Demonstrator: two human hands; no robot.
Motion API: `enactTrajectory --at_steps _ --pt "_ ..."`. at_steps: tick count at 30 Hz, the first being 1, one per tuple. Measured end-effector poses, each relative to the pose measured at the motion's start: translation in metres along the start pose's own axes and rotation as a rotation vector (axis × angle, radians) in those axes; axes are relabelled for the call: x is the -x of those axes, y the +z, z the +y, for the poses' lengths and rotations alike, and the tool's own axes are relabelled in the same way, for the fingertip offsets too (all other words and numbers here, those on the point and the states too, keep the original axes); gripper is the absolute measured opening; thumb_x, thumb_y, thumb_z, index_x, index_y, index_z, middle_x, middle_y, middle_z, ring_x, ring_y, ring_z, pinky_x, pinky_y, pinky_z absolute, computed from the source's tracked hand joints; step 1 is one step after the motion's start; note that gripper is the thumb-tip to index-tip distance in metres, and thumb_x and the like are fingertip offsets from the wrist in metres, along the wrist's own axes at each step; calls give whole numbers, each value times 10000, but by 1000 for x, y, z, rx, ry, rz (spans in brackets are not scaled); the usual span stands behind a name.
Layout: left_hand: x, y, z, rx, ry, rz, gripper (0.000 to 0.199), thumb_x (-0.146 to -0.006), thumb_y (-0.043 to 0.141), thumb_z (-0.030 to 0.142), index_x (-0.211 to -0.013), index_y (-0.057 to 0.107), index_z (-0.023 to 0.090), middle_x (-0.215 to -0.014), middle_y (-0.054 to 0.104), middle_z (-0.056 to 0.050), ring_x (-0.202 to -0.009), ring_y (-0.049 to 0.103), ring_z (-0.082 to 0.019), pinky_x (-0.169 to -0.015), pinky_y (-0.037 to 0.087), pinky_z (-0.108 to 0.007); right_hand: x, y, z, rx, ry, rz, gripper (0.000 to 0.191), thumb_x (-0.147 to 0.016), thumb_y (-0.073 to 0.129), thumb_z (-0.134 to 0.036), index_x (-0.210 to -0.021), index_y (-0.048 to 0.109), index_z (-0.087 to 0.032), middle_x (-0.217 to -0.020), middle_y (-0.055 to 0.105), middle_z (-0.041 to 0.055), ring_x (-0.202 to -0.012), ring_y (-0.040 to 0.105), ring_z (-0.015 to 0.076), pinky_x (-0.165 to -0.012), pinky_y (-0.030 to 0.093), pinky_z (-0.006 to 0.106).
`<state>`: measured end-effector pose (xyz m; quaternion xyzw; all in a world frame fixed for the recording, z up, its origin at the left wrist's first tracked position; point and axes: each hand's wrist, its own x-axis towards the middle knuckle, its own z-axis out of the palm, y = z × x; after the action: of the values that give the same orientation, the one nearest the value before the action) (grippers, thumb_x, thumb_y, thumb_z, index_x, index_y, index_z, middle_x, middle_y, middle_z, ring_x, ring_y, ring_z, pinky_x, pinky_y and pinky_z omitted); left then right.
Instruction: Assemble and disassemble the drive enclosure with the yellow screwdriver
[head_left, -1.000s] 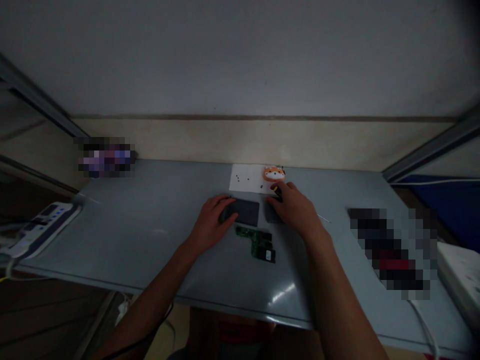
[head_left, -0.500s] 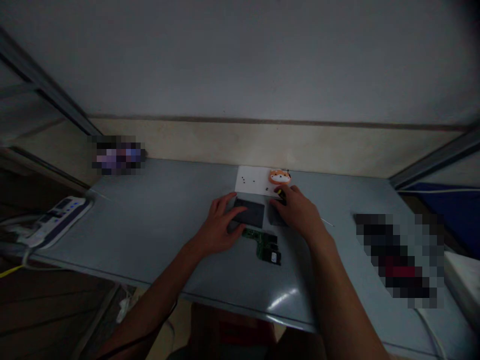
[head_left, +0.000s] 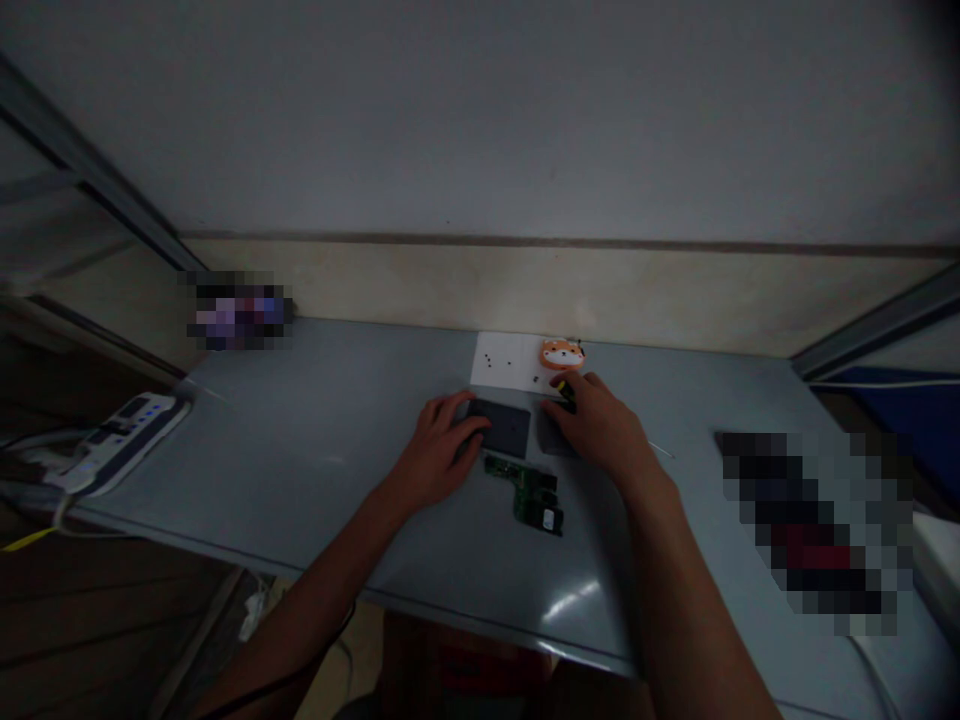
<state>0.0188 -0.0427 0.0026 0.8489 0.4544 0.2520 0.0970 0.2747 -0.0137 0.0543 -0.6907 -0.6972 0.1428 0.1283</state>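
Observation:
A dark grey, flat rectangular cover (head_left: 506, 428) lies on the table. My left hand (head_left: 442, 445) is at its left end, fingers curled along the edge and one digit over its top. In my right hand (head_left: 600, 425) is a screwdriver (head_left: 567, 392) with a black and yellow handle; its thin shaft comes out on the right side of the hand. Partly under that hand lies a second dark flat piece (head_left: 553, 436). Nearer me rests a green circuit board (head_left: 529, 490) with black parts and a white label.
Behind the hands, a white sheet (head_left: 499, 350) carries several tiny dark screws. On its right sits an orange animal-face item (head_left: 562, 354). A white power strip (head_left: 131, 440) stands at the table's left edge. Blurred-out objects lie at the far left and right.
My left hand's fingers have drawn in closer on the grey cover's left end. My right hand stays almost in place with the screwdriver. The view has shifted slightly.

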Motion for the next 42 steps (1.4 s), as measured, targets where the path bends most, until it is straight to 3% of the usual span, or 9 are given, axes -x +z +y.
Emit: enactTrajectory --at_steps 16,42 --pt "-1 1 0 -18 -25 36 304 -1039 531 203 -1279 712 244 -1536 463 -97 -1337 419 -301 -1161 435 -542 -1 0 2 1 11 7 381 -989 581 -401 -1309 626 -200 -1259 670 153 -998 709 283 -781 500 360" --pt "1 2 -4 28 -27 26 311 -1034 537 206 -1296 699 254 -1539 443 -94 -1364 406 -296 -1175 425 -535 0 1 1 6 -7 15 352 -988 569 -378 -1286 621 -198 -1261 675 156 -1055 699 305 -832 517 383"
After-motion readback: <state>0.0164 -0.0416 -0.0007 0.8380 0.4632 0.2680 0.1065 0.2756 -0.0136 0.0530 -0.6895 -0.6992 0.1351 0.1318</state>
